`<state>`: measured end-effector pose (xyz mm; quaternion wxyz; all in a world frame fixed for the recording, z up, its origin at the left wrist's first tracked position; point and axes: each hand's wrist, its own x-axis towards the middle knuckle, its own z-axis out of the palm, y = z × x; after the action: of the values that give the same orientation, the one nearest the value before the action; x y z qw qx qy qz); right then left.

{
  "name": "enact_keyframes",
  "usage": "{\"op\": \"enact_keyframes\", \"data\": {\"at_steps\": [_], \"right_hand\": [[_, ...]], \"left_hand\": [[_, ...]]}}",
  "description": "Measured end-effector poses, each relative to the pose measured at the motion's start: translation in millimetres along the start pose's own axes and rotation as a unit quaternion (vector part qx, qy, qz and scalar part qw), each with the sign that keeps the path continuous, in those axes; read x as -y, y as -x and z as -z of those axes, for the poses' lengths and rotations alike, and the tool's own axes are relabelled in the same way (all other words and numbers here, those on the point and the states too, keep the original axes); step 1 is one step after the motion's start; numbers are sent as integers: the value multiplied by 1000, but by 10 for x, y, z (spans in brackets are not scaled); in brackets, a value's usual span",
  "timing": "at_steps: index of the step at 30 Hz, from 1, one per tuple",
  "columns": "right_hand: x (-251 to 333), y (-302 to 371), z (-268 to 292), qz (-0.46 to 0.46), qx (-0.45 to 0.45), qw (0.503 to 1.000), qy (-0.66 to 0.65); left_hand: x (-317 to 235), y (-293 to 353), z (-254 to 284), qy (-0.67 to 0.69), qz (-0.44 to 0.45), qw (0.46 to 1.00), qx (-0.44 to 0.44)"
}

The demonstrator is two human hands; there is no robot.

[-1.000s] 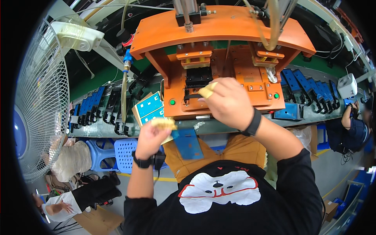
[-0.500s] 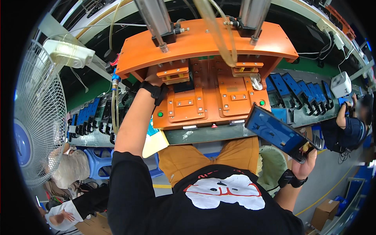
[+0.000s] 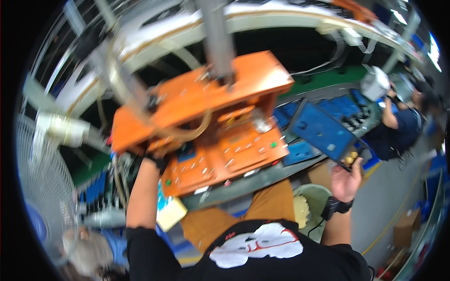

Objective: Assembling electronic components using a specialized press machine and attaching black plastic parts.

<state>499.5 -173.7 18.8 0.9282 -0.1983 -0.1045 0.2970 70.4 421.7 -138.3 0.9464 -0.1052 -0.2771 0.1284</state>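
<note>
My right hand [image 3: 346, 181] grips the near end of a flat blue panel with a black frame [image 3: 323, 131]. The panel is tilted, its far end over the bench beside the orange press [image 3: 187, 104]. Small yellowish parts show at the gripped end. My left hand [image 3: 164, 149] reaches under the press's upper beam at its left side; blur and the beam hide its fingers. Near that hand, a dark blue piece [image 3: 187, 153] lies in the left fixture of the press.
Several blue panels [image 3: 344, 108] stand in a row on the right of the bench, with more on the left [image 3: 96, 187]. A fan [image 3: 47, 187] stands at far left. A green bin [image 3: 316, 201] is by my right leg. Another person [image 3: 398, 119] sits at far right.
The view has swung, tilting the press and shifting it left. My right hand has lifted the panel away from me, toward the row of panels. My left hand stays at the press.
</note>
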Motion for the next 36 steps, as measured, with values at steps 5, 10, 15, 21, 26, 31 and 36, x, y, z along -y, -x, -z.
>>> {"op": "enact_keyframes", "data": {"at_steps": [5, 10, 15, 21, 26, 31, 36], "right_hand": [[553, -158, -206, 87, -28, 996, -13], [1039, -556, -419, 173, 11, 984, -32], [1067, -1107, -827, 164, 77, 983, -7], [685, -1661, -1439, 94, 199, 975, 7], [60, -2440, -1960, -86, 271, 959, -14], [-619, -3132, -2607, -181, 181, 963, 87], [-1255, -3397, -3279, -173, 226, 913, 292]], "left_hand": [[677, -1385, 827, 472, 88, 871, 107], [1080, -1441, 219, 830, 24, 538, 145], [1430, -826, -432, 972, -90, 110, 187], [2659, -702, -826, 957, 36, -144, 249], [2862, -21, -560, 950, 117, -99, 274], [2947, 201, -329, 892, 244, -183, 335], [2932, 155, -343, 921, 253, -110, 274]]}}
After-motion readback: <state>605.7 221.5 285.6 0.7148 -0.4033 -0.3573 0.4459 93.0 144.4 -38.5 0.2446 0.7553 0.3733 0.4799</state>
